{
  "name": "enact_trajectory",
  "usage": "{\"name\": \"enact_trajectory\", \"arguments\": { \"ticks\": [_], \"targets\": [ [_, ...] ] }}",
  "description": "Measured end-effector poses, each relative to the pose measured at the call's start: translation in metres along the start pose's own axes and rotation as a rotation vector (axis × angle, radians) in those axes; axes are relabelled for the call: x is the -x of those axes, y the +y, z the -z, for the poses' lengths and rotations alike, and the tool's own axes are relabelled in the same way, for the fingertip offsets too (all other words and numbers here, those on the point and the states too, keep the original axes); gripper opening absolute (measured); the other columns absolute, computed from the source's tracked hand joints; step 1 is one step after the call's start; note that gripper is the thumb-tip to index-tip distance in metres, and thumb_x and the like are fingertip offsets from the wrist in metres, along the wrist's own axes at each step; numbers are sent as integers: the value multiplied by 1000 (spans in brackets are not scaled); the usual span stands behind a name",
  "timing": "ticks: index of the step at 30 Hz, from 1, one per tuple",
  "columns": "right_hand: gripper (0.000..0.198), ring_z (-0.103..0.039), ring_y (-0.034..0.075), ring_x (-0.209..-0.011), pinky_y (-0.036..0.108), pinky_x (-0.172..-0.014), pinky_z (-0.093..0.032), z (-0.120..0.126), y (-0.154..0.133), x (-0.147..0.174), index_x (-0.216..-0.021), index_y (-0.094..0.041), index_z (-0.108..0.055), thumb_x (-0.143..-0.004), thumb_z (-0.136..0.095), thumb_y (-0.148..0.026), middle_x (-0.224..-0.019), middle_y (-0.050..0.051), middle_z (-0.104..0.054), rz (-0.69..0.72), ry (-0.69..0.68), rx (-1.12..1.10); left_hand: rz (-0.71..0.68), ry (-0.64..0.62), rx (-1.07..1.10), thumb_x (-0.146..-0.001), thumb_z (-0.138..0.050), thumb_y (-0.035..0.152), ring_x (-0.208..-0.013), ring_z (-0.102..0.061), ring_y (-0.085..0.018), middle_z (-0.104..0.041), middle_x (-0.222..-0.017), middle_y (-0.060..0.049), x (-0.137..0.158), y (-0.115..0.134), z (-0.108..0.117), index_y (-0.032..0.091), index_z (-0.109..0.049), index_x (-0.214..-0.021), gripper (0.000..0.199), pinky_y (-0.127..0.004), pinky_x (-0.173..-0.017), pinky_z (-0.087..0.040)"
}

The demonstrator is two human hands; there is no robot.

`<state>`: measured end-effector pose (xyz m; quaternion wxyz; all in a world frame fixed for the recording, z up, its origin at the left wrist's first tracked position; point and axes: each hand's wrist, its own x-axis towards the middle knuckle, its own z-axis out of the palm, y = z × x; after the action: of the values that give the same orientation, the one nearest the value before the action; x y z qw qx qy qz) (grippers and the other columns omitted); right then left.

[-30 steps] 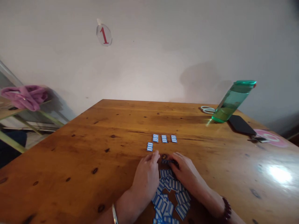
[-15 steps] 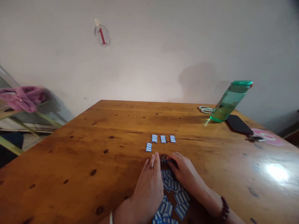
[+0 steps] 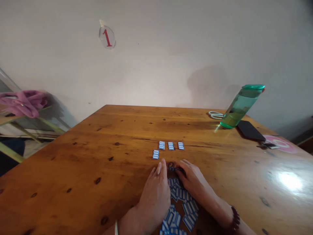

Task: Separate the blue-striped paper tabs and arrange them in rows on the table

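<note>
Several small blue-and-white striped cards (image 3: 182,194) lie in a loose, overlapping heap between my forearms. At the heap's far edge, a thin row of the same cards (image 3: 172,169) is seen edge-on between my fingertips. My right hand (image 3: 194,178) has its thumb and bent fingers closed on the right end of that row. My left hand (image 3: 156,192) borders the left end, fingers pressed together and pointing forward; its thumb is hidden. Beyond my hands lie four-striped pieces: one at the left (image 3: 156,154) and three in a line behind, including the middle one (image 3: 171,146).
A green bottle (image 3: 241,107) stands at the back right of the wooden table (image 3: 73,163). Around it are a white cable (image 3: 215,115), a black phone-like slab (image 3: 250,130), keys (image 3: 268,144) and a pink disc (image 3: 282,143). Pink cloth (image 3: 24,102) lies off to the left.
My left hand has shifted very slightly left, and the small row between my fingertips shows a bit differently. The heap and the laid-out pieces stay put.
</note>
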<state>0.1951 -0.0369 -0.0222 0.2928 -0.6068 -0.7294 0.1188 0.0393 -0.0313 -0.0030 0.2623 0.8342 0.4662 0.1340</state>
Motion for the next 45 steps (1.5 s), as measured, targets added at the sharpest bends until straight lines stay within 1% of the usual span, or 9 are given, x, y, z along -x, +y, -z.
{"name": "enact_trajectory", "arguments": {
  "ticks": [7,10,13,16,19,27,34,40,45],
  "targets": [
    [15,-54,17,-67,28,-62,-41,3,-3,-1,-72,-18,-57,-76,-45,-9,-73,4,-60,-42,24,-73,-21,47,118,-75,-35,6,-123,-35,-23,-41,-132,-19,0,-2,0,3,-23,-134,60,-41,-102,-27],
    [10,-51,14,-57,25,-53,-39,7,-8,-1,-68,-18,-57,-75,-50,-16,-62,0,-57,-196,51,-362,-20,198,330,-76,-40,11,-116,-43,-21,-52,-123,-13,-2,-2,4,13,-32,-128,53,-41,-100,-29],
    [16,-39,9,-42,20,-40,-28,10,-14,-1,-67,-17,-56,-74,-57,-32,-49,-6,-46,-411,17,-809,27,305,610,-73,-48,16,-100,-54,-19,-61,-104,-8,-8,0,9,16,-47,-108,36,-38,-90,-39],
    [23,-36,6,-42,19,-40,-25,10,-19,0,-65,-15,-56,-66,-66,-36,-50,-6,-46,-512,-15,-1097,68,237,877,-67,-56,18,-80,-59,-18,-63,-82,-5,-14,1,11,16,-54,-83,17,-32,-76,-45],
    [24,-34,5,-42,18,-40,-23,7,-24,1,-64,-15,-56,-63,-69,-35,-48,-7,-45,-565,-36,-1205,98,179,1043,-62,-61,21,-70,-57,-15,-60,-71,-2,-18,0,8,15,-54,-71,13,-28,-69,-45],
    [22,-42,7,-48,19,-44,-30,7,-31,2,-67,-14,-59,-65,-68,-34,-54,-4,-50,-570,-76,-1218,192,164,1089,-61,-62,25,-57,-52,-11,-57,-60,2,-19,-1,6,14,-56,-64,13,-23,-58,-41],
    [25,-49,11,-59,21,-54,-38,21,-29,1,-67,-15,-60,-72,-61,-39,-64,0,-56,-497,-22,-1152,288,89,1144,-61,-58,24,-51,-51,-11,-56,-55,2,-17,1,10,16,-52,-64,10,-22,-52,-38],
    [30,-37,6,-45,18,-41,-27,14,-25,1,-59,-14,-54,-66,-64,-42,-50,-5,-45,-487,-38,-1044,214,113,974,-58,-54,21,-49,-44,-10,-49,-52,4,-19,-1,7,16,-50,-59,7,-21,-49,-34],
    [22,-36,7,-42,19,-39,-25,10,-20,1,-63,-15,-55,-66,-63,-35,-48,-6,-46,-431,-64,-903,136,173,812,-60,-53,21,-52,-42,-10,-46,-54,4,-19,-1,8,17,-49,-58,6,-21,-51,-33]
  ]
}}
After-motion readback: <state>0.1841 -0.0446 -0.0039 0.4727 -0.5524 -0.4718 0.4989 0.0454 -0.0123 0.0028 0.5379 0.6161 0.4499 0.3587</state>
